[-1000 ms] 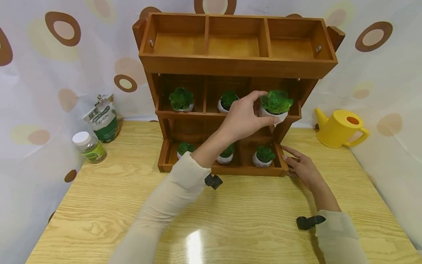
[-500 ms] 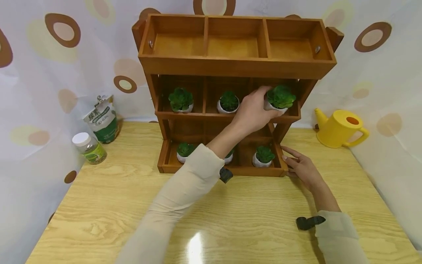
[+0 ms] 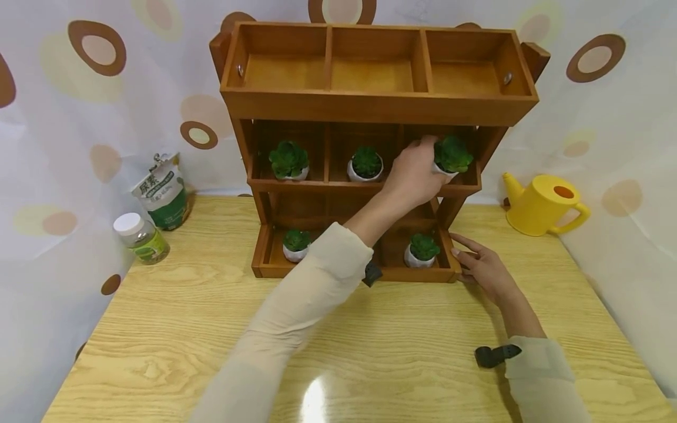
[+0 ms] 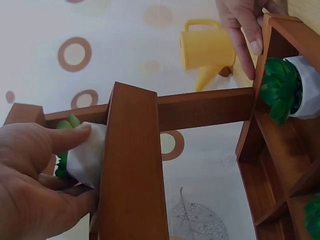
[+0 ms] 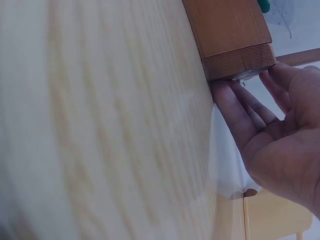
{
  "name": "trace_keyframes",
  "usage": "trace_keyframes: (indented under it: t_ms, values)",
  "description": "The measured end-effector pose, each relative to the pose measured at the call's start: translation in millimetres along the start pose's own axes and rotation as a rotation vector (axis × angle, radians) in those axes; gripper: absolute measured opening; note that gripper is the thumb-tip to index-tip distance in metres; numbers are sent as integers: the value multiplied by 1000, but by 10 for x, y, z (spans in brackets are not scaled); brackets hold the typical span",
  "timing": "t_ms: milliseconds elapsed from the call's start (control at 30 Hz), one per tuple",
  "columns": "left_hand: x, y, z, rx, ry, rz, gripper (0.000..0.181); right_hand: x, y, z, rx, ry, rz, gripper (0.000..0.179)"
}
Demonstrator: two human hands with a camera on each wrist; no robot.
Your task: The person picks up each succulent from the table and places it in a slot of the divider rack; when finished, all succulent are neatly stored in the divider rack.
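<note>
My left hand [image 3: 415, 173] grips a small potted succulent [image 3: 452, 154] by its white faceted pot, at the right compartment of the shelf's middle tier. In the left wrist view, thumb and fingers lie around that pot [image 4: 87, 155], just behind the tier's front board. The brown wooden three-tier shelf [image 3: 378, 108] stands against the wall. My right hand [image 3: 489, 273] touches the right end of its bottom tier with extended fingers [image 5: 235, 115]. More potted succulents sit in the middle tier's left and centre compartments and on the bottom tier; my left forearm hides part of that tier.
A yellow watering can [image 3: 545, 205] stands to the right of the shelf. At left are a white-lidded jar [image 3: 141, 238] and a green-and-white pouch [image 3: 163, 194]. Everything rests on a light wooden table [image 3: 201, 329] before a patterned wall covering.
My left hand has carried the potted succulent back and slightly right, from in front of the middle tier into its right compartment. The right hand has stayed at the shelf's end.
</note>
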State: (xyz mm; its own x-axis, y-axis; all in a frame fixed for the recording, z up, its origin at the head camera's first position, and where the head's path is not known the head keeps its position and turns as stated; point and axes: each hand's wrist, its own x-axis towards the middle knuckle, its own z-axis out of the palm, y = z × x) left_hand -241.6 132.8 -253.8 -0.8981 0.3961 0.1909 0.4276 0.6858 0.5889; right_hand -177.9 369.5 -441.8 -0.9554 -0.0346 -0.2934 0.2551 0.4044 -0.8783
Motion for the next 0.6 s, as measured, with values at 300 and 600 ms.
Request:
trace_keyframes:
  t_ms: [300, 600]
  values:
    - [72, 52, -29, 126, -76, -4, 68, 4, -3, 7, 7, 3, 2, 63]
    - [135, 50, 18, 162, -117, 3, 69, -4, -9, 20, -21, 13, 10, 62]
